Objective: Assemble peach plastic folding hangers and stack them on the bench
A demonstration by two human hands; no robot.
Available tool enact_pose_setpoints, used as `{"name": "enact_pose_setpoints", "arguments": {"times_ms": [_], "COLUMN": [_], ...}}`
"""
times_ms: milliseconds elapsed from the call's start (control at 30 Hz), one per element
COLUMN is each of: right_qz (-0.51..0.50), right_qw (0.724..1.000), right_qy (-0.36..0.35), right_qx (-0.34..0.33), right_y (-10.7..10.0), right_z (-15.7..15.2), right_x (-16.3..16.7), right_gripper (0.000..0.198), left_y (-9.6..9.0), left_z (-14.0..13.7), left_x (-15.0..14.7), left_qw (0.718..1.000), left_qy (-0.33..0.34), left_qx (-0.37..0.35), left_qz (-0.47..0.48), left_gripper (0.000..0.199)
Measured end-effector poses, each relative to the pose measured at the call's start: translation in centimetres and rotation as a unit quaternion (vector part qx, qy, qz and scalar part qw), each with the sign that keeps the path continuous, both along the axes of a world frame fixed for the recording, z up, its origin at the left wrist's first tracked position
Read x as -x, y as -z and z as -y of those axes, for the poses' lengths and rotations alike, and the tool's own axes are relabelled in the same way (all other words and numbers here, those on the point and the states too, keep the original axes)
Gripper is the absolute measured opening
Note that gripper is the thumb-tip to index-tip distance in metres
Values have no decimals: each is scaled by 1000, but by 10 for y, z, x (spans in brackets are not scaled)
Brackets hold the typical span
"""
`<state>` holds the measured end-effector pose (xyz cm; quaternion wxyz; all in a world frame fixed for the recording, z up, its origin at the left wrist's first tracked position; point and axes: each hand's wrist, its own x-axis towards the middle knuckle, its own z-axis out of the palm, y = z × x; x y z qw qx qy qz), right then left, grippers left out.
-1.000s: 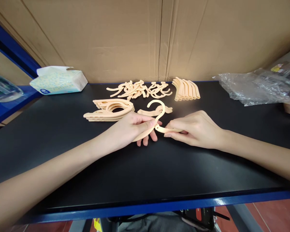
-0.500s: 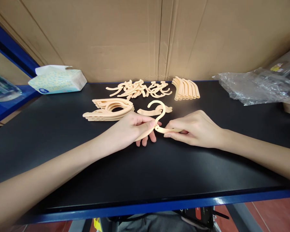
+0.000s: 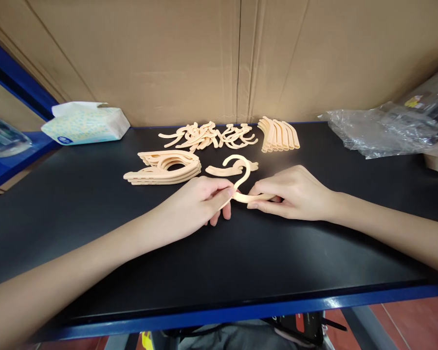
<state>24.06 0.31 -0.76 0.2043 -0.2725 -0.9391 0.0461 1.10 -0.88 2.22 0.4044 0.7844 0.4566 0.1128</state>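
Apparently at a joining step, the left hand (image 3: 204, 201) pinches the hook (image 3: 247, 171) and the right hand (image 3: 295, 194) grips the curved arm (image 3: 244, 198) mid-surface (image 3: 241, 262), the next move seemingly calling for steady alignment where they meet.

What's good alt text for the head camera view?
A left hand and right hand hold cream hanger pieces, one hook up, over a black table. More parts lie behind, with a tissue pack at left and clear plastic at right.

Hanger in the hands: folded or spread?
Spread: the right arm runs rightward into the right hand, the left arm slants down-left from the left hand.
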Motion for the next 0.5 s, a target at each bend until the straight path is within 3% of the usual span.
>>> {"name": "enact_pose_setpoints", "arguments": {"times_ms": [267, 500], "right_qz": [-33, -25], "right_qw": [991, 989], "right_qy": [29, 93], "right_qx": [-127, -116], "right_y": [-4, -3], "right_z": [-3, -7], "right_x": [2, 0], "right_gripper": [38, 45], "left_y": [3, 5], "left_z": [4, 7], "left_x": [-3, -2], "left_qw": [986, 973], "left_qy": [34, 51], "left_qx": [-130, -177], "left_qz": [-97, -138], "left_gripper": [43, 43]}}
